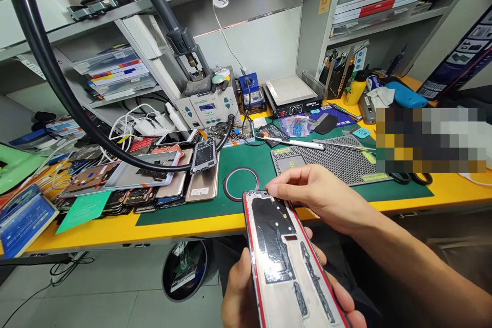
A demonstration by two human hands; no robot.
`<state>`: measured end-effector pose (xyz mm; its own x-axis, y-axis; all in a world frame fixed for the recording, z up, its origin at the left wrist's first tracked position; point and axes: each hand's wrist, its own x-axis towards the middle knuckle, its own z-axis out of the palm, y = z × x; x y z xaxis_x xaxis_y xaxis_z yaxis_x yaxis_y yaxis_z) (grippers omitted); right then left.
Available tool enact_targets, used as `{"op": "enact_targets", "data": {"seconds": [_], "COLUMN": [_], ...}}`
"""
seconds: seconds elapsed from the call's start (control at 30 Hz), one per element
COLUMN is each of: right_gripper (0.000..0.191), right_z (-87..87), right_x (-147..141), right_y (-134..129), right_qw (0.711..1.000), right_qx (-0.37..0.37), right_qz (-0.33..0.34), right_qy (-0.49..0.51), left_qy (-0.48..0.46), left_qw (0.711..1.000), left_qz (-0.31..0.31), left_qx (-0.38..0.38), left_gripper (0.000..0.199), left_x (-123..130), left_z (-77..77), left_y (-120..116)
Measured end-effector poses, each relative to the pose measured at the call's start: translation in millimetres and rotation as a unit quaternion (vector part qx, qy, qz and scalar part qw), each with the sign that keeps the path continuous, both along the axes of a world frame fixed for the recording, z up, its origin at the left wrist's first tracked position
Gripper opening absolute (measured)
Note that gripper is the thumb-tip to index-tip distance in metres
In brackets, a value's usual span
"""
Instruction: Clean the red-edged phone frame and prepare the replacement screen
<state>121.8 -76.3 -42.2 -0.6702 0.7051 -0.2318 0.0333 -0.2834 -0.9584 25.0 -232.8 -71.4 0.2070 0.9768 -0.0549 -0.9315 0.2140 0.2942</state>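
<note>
A phone frame (277,300) with red edges, a pale metal face and black patches of film or adhesive tilts up in front of the bench. My left hand (237,284) is closed around its lower part, thumb along the left edge and fingertips showing past the right edge. At the frame's top end, my right hand (307,189) is closed in a pinch, thumb and forefinger touching the upper edge. Whatever lies between those fingertips is too small or hidden to make out. Just beyond the frame's top left corner, a thin dark ring (225,184) lies on the green mat (207,210).
A perforated grey pad (338,164) and a white-handled tool (303,143) lie behind my right hand. Stacked phone parts (202,184) crowd the left. A black hose (57,92) arches overhead to a rework station (209,107). Below the bench stands a bin (166,271).
</note>
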Motion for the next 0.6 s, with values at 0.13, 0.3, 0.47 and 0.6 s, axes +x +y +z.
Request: {"op": "enact_targets", "data": {"seconds": [0.13, 0.3, 0.47, 0.6], "right_gripper": [0.029, 0.027, 0.027, 0.031], "right_z": [1.1, 0.1, 0.1, -1.8], "right_x": [0.2, 3.1, 5.1, 4.4], "right_y": [0.4, 1.2, 1.7, 3.0], "right_qw": [1.000, 0.999, 1.000, 1.000], "right_qx": [-0.018, -0.027, -0.004, 0.026], "right_qz": [0.008, 0.014, 0.017, 0.010], "right_qy": [0.016, 0.028, 0.015, 0.014], "left_qy": [0.009, -0.021, -0.051, -0.026], "left_qw": [1.000, 1.000, 0.997, 0.999], "left_qz": [-0.006, -0.005, 0.013, 0.011], "left_qx": [-0.002, 0.023, 0.051, 0.022], "left_gripper": [0.076, 0.077, 0.080, 0.078], "left_x": [-3.8, -0.8, 4.9, 0.5], "left_z": [1.5, -1.0, -8.1, -6.9], "left_y": [-1.6, -0.3, 1.5, 1.1]}}
